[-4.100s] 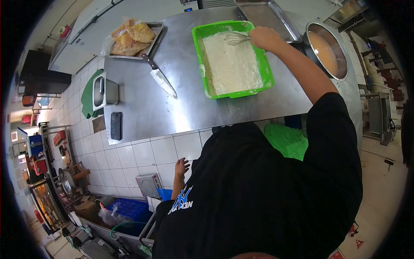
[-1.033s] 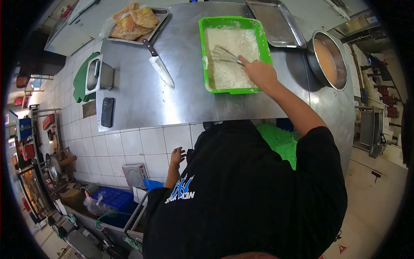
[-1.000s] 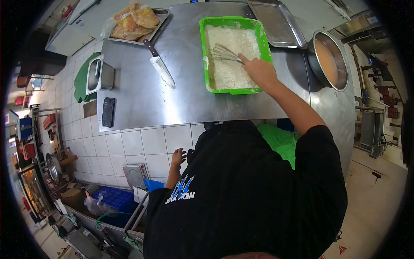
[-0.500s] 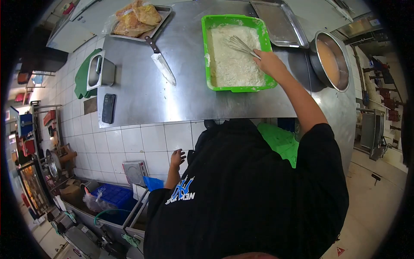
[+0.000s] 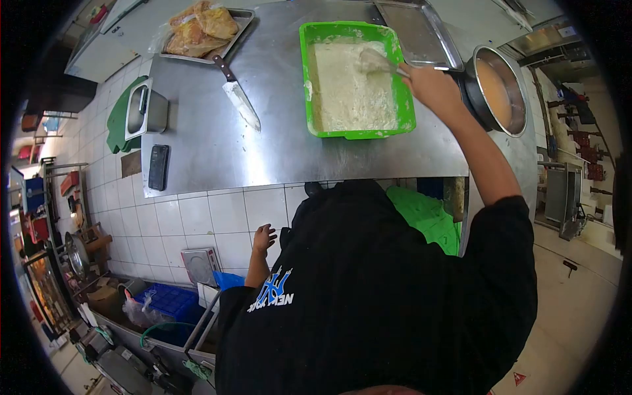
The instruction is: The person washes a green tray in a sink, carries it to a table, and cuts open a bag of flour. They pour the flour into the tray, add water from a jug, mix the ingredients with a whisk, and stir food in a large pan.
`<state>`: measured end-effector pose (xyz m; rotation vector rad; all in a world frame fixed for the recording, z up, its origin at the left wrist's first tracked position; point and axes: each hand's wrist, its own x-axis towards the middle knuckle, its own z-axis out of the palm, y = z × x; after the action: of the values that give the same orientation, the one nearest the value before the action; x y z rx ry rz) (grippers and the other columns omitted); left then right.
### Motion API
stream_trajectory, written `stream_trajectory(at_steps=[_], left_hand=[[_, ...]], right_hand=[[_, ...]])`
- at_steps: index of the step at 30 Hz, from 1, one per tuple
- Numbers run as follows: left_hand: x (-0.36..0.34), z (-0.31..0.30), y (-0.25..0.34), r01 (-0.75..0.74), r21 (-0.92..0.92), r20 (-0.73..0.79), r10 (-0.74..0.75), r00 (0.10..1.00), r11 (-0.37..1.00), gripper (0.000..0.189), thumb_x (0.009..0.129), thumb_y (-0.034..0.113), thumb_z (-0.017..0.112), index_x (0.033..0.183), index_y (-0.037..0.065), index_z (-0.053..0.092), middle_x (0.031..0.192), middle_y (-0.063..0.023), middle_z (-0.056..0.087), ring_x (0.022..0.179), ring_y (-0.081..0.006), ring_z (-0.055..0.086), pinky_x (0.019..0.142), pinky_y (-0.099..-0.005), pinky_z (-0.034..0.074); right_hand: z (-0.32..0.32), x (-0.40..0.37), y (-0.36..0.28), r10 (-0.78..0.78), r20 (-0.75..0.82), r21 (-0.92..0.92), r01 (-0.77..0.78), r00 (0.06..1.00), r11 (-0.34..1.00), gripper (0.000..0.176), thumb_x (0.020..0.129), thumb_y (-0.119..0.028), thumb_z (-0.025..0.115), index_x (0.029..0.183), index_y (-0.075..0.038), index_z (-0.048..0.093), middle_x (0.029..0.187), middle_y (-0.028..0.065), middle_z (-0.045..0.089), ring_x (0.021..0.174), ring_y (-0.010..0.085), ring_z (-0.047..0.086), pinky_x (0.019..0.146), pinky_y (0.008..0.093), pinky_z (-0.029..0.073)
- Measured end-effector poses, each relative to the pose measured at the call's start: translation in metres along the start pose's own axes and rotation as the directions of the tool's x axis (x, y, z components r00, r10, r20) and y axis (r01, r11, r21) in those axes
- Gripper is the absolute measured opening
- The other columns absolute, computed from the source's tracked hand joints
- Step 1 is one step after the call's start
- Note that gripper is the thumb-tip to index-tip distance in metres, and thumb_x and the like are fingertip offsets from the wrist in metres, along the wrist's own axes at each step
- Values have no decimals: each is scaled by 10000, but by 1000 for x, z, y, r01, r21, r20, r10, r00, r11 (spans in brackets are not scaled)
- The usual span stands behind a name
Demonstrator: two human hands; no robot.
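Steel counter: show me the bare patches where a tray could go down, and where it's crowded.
Widest bare steel lies between the knife and the green tub, running to the counter front edge. A smaller patch sits between the phone and the knife. Crowded at the right end: the right hand with the whisk, flat tray and bowl.

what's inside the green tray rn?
White flour fills the green tray. The right hand holds a blurred whisk in it at the far end. Flour hides the tray's floor and anything buried.
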<state>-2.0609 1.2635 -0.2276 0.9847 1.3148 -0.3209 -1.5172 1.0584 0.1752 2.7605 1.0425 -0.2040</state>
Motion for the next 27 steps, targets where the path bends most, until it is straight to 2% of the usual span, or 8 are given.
stream_trajectory(at_steps=[5, 11, 14, 17, 20, 23, 25, 27], left_hand=[[-3, -1, -10, -17, -35, -15, 16, 1000, 999, 447, 964, 362, 503, 1322, 93, 497, 1208, -131, 644, 961, -258, 660, 786, -383, 498], [-16, 9, -26, 19, -68, -27, -21, 999, 997, 454, 959, 368, 506, 1315, 86, 499, 1213, -128, 641, 953, -257, 658, 793, -386, 497], [-23, 11, -36, -18, -42, 7, 18, 1000, 999, 442, 960, 355, 506, 1307, 81, 503, 1188, -134, 647, 911, -246, 660, 761, -372, 511], [-1, 8, -64, -152, 132, 52, 146, 988, 980, 424, 962, 331, 506, 1303, 79, 509, 1166, -139, 649, 863, -225, 657, 710, -349, 521], [4, 6, -68, -210, 184, 85, 198, 977, 960, 417, 964, 312, 502, 1309, 77, 510, 1156, -139, 650, 842, -210, 654, 686, -338, 522], [-7, 11, -50, -147, 139, 37, 143, 989, 979, 436, 967, 332, 489, 1322, 80, 508, 1172, -133, 650, 898, -220, 655, 732, -352, 499], [-13, 13, -32, -14, -35, -3, 14, 1000, 999, 442, 968, 346, 484, 1321, 82, 511, 1180, -130, 649, 915, -221, 654, 743, -356, 489], [-17, 12, -21, -51, 105, 31, 48, 998, 993, 444, 970, 360, 484, 1320, 88, 512, 1195, -131, 647, 926, -229, 655, 739, -359, 491]], right_hand=[[26, 55, 23, -72, -141, -76, 61, 987, 995, 298, 892, -261, 601, 1123, -83, 660, 913, 214, 683, 874, 378, 689, 730, 500, 559], [99, 107, 53, -102, 7, 155, 100, 995, 983, 312, 910, -264, 564, 1004, 16, 664, 788, 217, 682, 755, 362, 702, 623, 473, 556], [61, 70, 27, 129, 384, 438, -304, 914, 846, 364, 949, -297, 527, 996, 44, 647, 671, 188, 636, 559, 313, 663, 482, 446, 523], [67, 52, 35, 60, 420, 503, -287, 906, 815, 383, 972, -326, 506, 1034, 34, 621, 607, 156, 581, 419, 261, 582, 373, 405, 465], [49, 7, 21, 63, 449, 436, -280, 891, 855, 386, 973, -333, 508, 1154, -13, 625, 603, 139, 592, 467, 295, 607, 448, 436, 499], [97, -27, 24, -199, -88, 248, 215, 976, 945, 373, 958, -330, 530, 1152, -25, 623, 758, 228, 673, 690, 422, 668, 648, 527, 534], [85, -16, 3, 5, 28, 297, -13, 1000, 955, 368, 947, -319, 517, 1153, -29, 614, 906, 251, 665, 866, 446, 642, 784, 549, 498], [85, -28, -14, 124, 135, 314, -161, 983, 936, 360, 942, -310, 505, 1150, -34, 605, 980, 264, 660, 950, 456, 633, 845, 560, 484]])
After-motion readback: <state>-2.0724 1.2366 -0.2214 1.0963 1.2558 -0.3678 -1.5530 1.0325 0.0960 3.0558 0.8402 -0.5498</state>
